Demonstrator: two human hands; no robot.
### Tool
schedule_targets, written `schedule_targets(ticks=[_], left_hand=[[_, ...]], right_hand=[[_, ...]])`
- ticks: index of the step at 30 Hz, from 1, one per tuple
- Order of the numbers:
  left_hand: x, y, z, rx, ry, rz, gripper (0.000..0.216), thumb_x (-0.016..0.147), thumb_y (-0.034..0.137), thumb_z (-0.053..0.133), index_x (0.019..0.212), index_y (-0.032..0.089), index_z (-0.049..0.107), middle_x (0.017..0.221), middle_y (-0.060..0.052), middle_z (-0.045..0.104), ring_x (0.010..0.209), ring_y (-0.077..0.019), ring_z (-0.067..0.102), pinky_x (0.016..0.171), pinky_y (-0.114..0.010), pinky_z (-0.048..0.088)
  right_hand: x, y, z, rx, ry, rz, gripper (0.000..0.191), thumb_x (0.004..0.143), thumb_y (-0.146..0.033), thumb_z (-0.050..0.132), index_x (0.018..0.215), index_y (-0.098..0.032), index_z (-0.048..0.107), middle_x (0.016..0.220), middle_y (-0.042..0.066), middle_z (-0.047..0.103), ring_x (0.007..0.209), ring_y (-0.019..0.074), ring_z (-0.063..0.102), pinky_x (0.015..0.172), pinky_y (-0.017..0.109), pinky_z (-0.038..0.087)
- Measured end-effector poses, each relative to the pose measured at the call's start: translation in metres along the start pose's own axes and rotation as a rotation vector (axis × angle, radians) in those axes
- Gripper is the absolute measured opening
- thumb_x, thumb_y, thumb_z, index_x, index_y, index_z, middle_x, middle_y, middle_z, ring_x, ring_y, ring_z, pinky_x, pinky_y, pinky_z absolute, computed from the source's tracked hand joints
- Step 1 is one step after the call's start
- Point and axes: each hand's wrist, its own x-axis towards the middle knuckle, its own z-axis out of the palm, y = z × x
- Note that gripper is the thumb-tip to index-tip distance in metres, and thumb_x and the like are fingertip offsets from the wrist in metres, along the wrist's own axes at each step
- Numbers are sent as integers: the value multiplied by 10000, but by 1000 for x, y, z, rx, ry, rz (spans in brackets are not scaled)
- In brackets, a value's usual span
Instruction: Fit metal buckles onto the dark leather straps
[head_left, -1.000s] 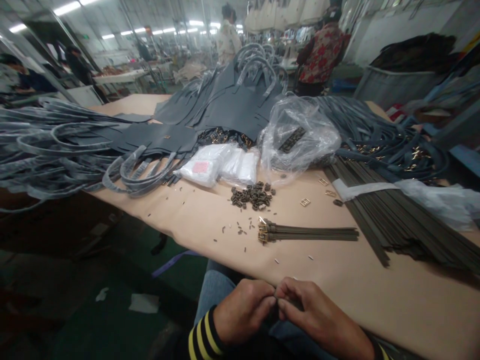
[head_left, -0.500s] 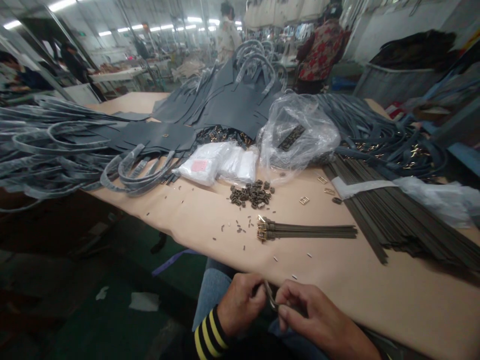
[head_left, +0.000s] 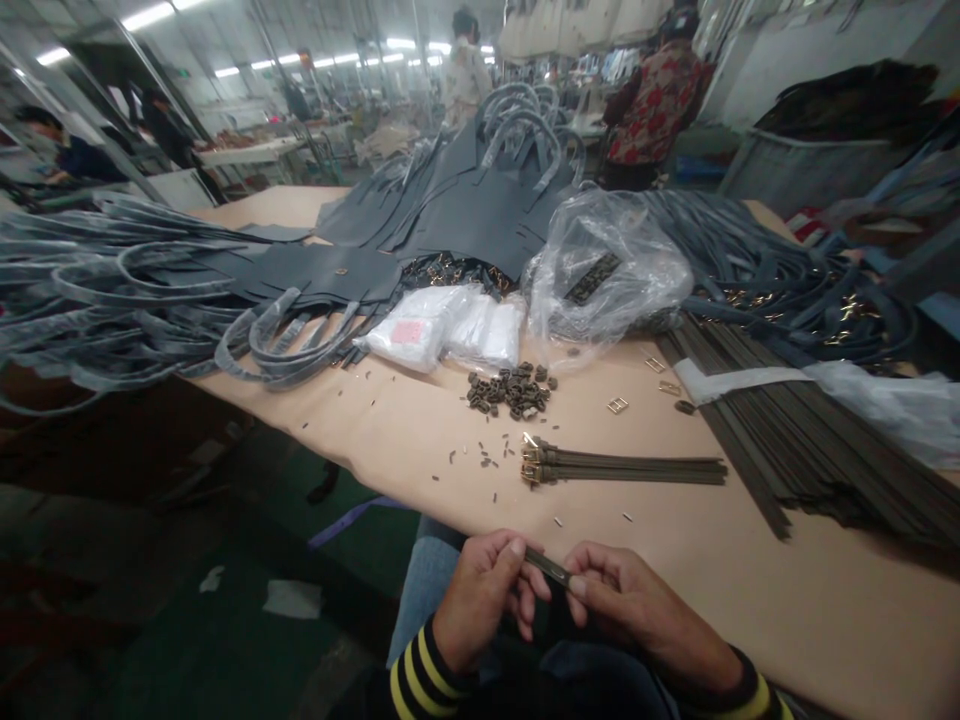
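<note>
A narrow olive-brown strap [head_left: 547, 566] with a small slot in it stretches between my hands, just off the table's near edge. Its left end is pinched by the thumb and fingers of my left hand [head_left: 484, 585]. My right hand [head_left: 626, 592] grips the other end, beside the slot; the rest of the strap is hidden. Beyond them, a stack of similar straps with gold buckles [head_left: 626, 466] lies on the table. Behind that stack is a heap of small brown strap loops [head_left: 510, 390].
Long unbuckled straps [head_left: 817, 440] are piled at the right. Loose gold buckles [head_left: 617, 405] lie near them. White plastic packets [head_left: 420, 325], a clear bag [head_left: 611, 270] and grey-blue bag panels [head_left: 465, 210] cover the far side. Padded handles [head_left: 112, 290] heap up at the left.
The strap was bent between my hands and is now held out straight. My fingers have shifted along it, and the left-hand fingers have opened out below. The view has moved slightly.
</note>
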Motion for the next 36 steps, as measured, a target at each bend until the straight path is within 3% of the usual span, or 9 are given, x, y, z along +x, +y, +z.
schedule_targets(ticks=[6, 9, 11, 13, 16, 25, 29, 33, 36], left_hand=[[1, 1, 1, 15, 53, -8, 396, 700, 494, 515, 695, 98, 526, 458, 11, 537, 296, -37, 388, 283, -150, 342], [2, 0, 0, 53, 85, 15, 378, 690, 475, 536, 717, 98, 538, 474, 23, 522, 321, -36, 392, 306, -149, 331], [2, 0, 0, 124, 72, 34, 355, 690, 449, 547, 743, 98, 545, 514, 20, 527, 358, -39, 408, 342, -156, 342], [1, -1, 0, 233, 59, 83, 313, 717, 408, 532, 788, 104, 542, 574, 8, 541, 414, -49, 438, 397, -167, 371], [0, -1, 1, 358, 53, 185, 212, 774, 324, 480, 865, 132, 494, 630, 11, 537, 500, -67, 473, 486, -185, 407], [3, -1, -1, 441, 49, 203, 97, 814, 248, 405, 854, 161, 418, 606, 25, 504, 524, -88, 472, 527, -207, 401], [7, 1, -2, 553, 15, 225, 78, 813, 226, 404, 832, 161, 442, 601, 23, 506, 547, -97, 490, 548, -207, 393], [15, 17, -5, 753, -28, 298, 99, 810, 212, 416, 795, 161, 499, 632, 1, 543, 582, -112, 510, 562, -210, 396], [36, 41, -14, 1039, 41, 445, 145, 811, 202, 427, 738, 158, 544, 683, -26, 568, 658, -134, 520, 620, -227, 408]], right_hand=[[0, -4, 1, -103, -5, -10, 332, 673, -485, 537, 681, -167, 444, 497, -53, 491, 360, 37, 291, 367, 176, 194], [-8, -12, 6, -457, 127, -120, 186, 749, -349, 451, 676, -178, 464, 582, 1, 548, 511, 115, 479, 490, 229, 342], [-15, -17, 9, -711, 215, -185, 137, 769, -272, 404, 706, -186, 489, 652, 30, 581, 627, 163, 543, 585, 273, 380], [-20, -20, 10, -824, 231, -199, 145, 780, -256, 387, 810, -188, 511, 741, 51, 615, 705, 188, 574, 641, 294, 398], [-22, -21, 9, -808, 207, -189, 201, 810, -274, 372, 929, -191, 511, 860, 62, 634, 815, 194, 581, 710, 290, 410], [-14, -21, 7, -730, 216, -165, 126, 780, -272, 458, 709, -185, 513, 630, -12, 547, 600, 140, 494, 558, 233, 351], [-5, -24, 3, -626, 108, -142, 294, 812, -377, 398, 653, -169, 531, 573, -12, 519, 561, 132, 472, 530, 230, 329], [8, -27, -7, -504, 18, -190, 438, 812, -488, 342, 539, -170, 470, 507, -27, 443, 521, 116, 430, 531, 228, 319], [21, -26, -16, -446, 36, -187, 447, 789, -533, 363, 525, -178, 429, 476, -50, 385, 462, 94, 361, 484, 218, 287]])
